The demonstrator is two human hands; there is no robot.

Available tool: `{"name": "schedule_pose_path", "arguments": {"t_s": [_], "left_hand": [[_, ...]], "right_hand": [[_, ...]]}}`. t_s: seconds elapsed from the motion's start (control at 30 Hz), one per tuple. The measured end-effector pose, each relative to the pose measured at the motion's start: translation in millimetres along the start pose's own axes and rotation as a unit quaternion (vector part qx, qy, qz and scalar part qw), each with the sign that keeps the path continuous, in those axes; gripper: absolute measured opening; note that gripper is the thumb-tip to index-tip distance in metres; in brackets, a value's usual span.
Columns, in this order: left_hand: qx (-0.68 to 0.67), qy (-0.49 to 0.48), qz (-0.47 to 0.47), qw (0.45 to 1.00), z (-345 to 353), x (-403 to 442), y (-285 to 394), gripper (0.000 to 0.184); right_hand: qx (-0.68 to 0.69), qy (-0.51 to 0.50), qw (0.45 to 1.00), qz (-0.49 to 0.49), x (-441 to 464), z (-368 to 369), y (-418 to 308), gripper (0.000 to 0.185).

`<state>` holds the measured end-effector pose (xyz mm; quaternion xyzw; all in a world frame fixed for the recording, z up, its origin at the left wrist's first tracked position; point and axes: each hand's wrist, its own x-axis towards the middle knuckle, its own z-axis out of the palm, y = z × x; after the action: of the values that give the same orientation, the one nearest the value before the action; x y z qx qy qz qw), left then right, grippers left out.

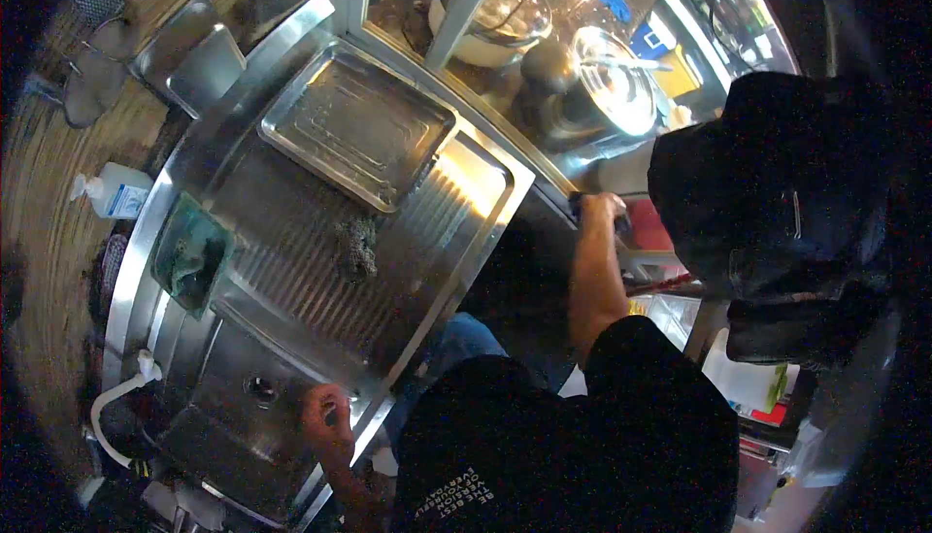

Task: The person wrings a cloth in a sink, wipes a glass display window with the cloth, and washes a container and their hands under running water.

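My left hand [330, 420] hovers over the near edge of the steel sink [254, 436], its fingers curled round; whether anything lies in them I cannot make out. My right arm reaches out to the right, and my right hand [604, 207] closes round a small dark thing beside the frame of the glass partition; its kind is hidden. On the ribbed steel drainboard [311, 290] sits a scouring pad [357, 249]. Beyond it lies a shallow steel tray [357, 125].
A greenish plastic container [191, 253], a pump bottle [121, 191] and a white tap hose [107, 407] line the sink's far side. Behind the glass stand a steel pot [614, 82] and a bowl [495, 14]. A black bag-like shape [777, 193] fills the right.
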<state>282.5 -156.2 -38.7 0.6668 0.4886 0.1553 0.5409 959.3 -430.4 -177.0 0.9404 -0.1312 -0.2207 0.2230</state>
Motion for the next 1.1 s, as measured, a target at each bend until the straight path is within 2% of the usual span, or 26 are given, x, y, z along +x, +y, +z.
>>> {"name": "schedule_pose_path", "arguments": {"t_s": [0.13, 0.17, 0.2, 0.23, 0.27, 0.3, 0.33, 0.4, 0.43, 0.5, 0.53, 0.57, 0.6, 0.67, 0.7, 0.77, 0.83, 0.87, 0.93, 1.0, 1.1], "left_hand": [[0.011, 0.024, 0.001, 1.0, 2.1, 9.8, 23.9, 0.022], [0.017, 0.029, 0.0, 0.999, 3.2, 12.8, 28.0, 0.023], [0.016, 0.036, -0.002, 0.999, 3.9, 14.1, 32.2, 0.023], [0.013, 0.043, -0.005, 0.999, 4.9, 14.4, 35.9, 0.024], [0.011, 0.051, -0.008, 0.999, 5.7, 15.0, 37.8, 0.024], [0.005, 0.062, -0.017, 0.998, 6.8, 15.0, 35.2, 0.024], [-0.001, 0.069, -0.025, 0.997, 7.8, 13.9, 28.8, 0.024], [-0.018, 0.068, -0.042, 0.997, 10.2, 10.4, 14.1, 0.023], [-0.028, 0.063, -0.05, 0.996, 10.1, 8.5, 5.6, 0.023], [-0.047, 0.06, -0.045, 0.996, 8.7, 10.2, 5.7, 0.022], [-0.052, 0.061, -0.034, 0.996, 8.9, 13.6, 16.5, 0.022], [-0.056, 0.065, -0.026, 0.996, 6.8, 16.9, 24.3, 0.022], [-0.048, 0.056, -0.022, 0.997, 4.0, 19.8, 24.3, 0.022], [-0.034, 0.058, -0.023, 0.998, 1.6, 25.7, 18.1, 0.023], [-0.052, 0.049, -0.014, 0.997, 3.7, 28.5, 15.4, 0.022], [-0.057, 0.045, 0.02, 0.997, -2.3, 38.7, 38.4, 0.022], [-0.032, 0.063, 0.086, 0.994, -2.7, 50.7, 48.8, 0.023], [-0.03, 0.073, 0.096, 0.992, -2.0, 51.5, 47.8, 0.023], [-0.04, 0.077, 0.091, 0.992, -2.1, 50.4, 59.3, 0.024], [-0.056, 0.063, 0.075, 0.994, -3.7, 53.5, 75.8, 0.024], [-0.077, 0.067, 0.055, 0.993, -1.0, 55.9, 61.0, 0.022]], "right_hand": [[0.153, 0.085, 0.983, -0.055, -60.3, -67.3, -153.5, 0.056], [0.273, 0.078, 0.956, -0.072, -75.9, -82.4, -196.5, 0.055], [0.422, 0.055, 0.901, -0.083, -89.8, -96.4, -237.6, 0.055], [0.59, 0.012, 0.803, -0.08, -104.6, -109.1, -275.5, 0.055], [0.753, -0.054, 0.653, -0.061, -119.1, -123.6, -308.6, 0.055], [0.857, -0.112, 0.502, -0.031, -132.9, -137.9, -331.7, 0.055], [0.908, -0.158, 0.387, -0.003, -143.1, -149.4, -341.5, 0.056], [0.928, -0.184, 0.324, -0.027, -162.1, -169.5, -330.0, 0.057], [0.917, -0.188, 0.345, -0.075, -174.0, -174.0, -298.9, 0.065], [0.829, -0.091, 0.507, -0.217, -154.0, -150.0, -250.9, 0.073], [0.711, -0.005, 0.658, -0.246, -146.8, -147.0, -214.9, 0.065], [0.564, 0.087, 0.782, -0.249, -136.4, -142.2, -178.9, 0.058], [0.575, 0.157, 0.727, -0.342, -110.2, -118.8, -146.6, 0.04], [0.525, 0.169, 0.747, -0.37, -137.8, -133.7, -93.3, 0.041], [0.426, 0.292, 0.746, -0.42, -160.8, -148.6, -78.5, 0.044], [0.328, 0.413, 0.711, -0.465, -113.3, -143.9, -79.4, 0.037], [0.283, 0.444, 0.743, -0.414, -102.9, -164.0, -94.3, 0.036], [0.262, 0.443, 0.769, -0.38, -104.9, -173.1, -104.7, 0.036], [0.242, 0.454, 0.774, -0.369, -107.0, -198.3, -117.5, 0.036], [0.232, 0.479, 0.743, -0.406, -115.8, -213.8, -142.6, 0.038], [0.196, 0.508, 0.698, -0.464, -132.7, -232.7, -179.4, 0.042]]}}
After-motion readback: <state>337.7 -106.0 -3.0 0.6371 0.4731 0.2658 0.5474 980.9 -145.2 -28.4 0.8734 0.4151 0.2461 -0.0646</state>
